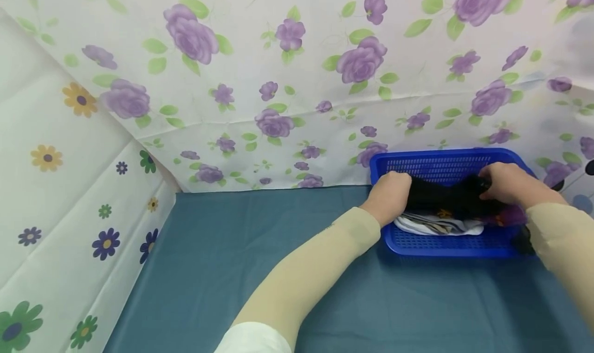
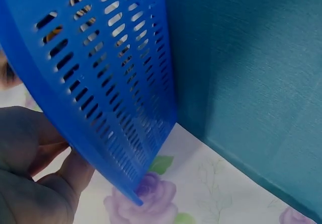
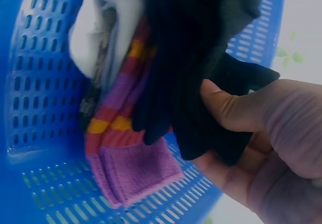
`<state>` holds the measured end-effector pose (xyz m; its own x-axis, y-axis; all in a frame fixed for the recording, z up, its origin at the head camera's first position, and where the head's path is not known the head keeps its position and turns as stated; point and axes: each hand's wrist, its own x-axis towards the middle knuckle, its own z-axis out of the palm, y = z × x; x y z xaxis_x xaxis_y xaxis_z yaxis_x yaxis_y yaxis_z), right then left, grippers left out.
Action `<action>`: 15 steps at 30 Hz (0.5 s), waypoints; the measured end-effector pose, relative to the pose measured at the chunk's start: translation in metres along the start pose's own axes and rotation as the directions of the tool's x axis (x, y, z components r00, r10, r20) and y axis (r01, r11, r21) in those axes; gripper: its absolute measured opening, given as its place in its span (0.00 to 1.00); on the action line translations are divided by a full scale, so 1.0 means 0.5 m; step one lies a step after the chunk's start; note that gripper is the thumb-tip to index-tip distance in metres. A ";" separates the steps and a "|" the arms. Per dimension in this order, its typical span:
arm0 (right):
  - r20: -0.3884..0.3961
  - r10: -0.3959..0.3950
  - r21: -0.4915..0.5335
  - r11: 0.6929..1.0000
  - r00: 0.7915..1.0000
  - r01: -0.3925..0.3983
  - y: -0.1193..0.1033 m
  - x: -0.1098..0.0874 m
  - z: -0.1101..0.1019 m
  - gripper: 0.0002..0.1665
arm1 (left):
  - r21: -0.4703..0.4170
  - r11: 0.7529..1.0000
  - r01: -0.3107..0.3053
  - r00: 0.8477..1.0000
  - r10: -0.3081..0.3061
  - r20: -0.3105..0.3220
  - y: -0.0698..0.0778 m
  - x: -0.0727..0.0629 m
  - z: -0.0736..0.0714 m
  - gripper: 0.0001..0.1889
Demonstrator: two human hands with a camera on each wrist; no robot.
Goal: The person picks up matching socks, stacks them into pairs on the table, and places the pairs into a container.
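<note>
A pair of black socks [image 1: 438,196] stretches across the top of a blue plastic basket [image 1: 441,252]. My right hand [image 1: 508,185] pinches its cuff end between thumb and fingers; the right wrist view shows the black cuff [image 3: 193,133] in that grip. At the basket's left rim, my left hand [image 1: 389,196] curls at the other end of the black socks. The left wrist view shows its fingers [image 2: 75,171] beside the rim, and what they hold is hidden there. Under the black socks lie striped socks [image 3: 138,168] with a purple cuff and white-and-grey socks [image 1: 436,224].
The basket has slotted walls and stands on a blue-green table cover [image 1: 260,270], against a floral cloth backdrop [image 1: 278,85]. A second flowered cloth [image 1: 69,188] hangs on the left. Something dark [image 1: 523,239] lies at the basket's right front corner.
</note>
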<state>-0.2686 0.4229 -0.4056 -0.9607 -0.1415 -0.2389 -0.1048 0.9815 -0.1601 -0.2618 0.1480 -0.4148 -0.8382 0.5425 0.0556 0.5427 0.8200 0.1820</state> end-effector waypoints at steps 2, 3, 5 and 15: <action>0.001 0.002 0.003 1.000 1.000 -0.002 0.002 -0.001 0.008 0.36 | 0.026 1.000 -0.003 1.000 0.003 0.005 0.006 0.001 0.006 0.09; -0.001 0.001 0.002 1.000 1.000 -0.001 0.002 -0.001 0.010 0.36 | 0.040 0.999 -0.002 1.000 0.002 0.006 0.008 0.001 0.009 0.09; -0.005 0.001 -0.001 1.000 1.000 -0.001 0.001 0.001 0.013 0.35 | 0.064 0.998 0.008 1.000 -0.009 0.013 0.011 0.004 0.015 0.09; -0.036 0.058 0.001 0.998 0.998 -0.058 0.000 -0.002 0.012 0.47 | 0.274 0.962 -0.012 1.000 0.004 0.029 0.021 0.008 0.036 0.13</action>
<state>-0.2662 0.4221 -0.4114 -0.9739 -0.0799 -0.2127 -0.0489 0.9879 -0.1474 -0.2583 0.1620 -0.4304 -0.8340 0.5510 0.0281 0.5465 0.8320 -0.0951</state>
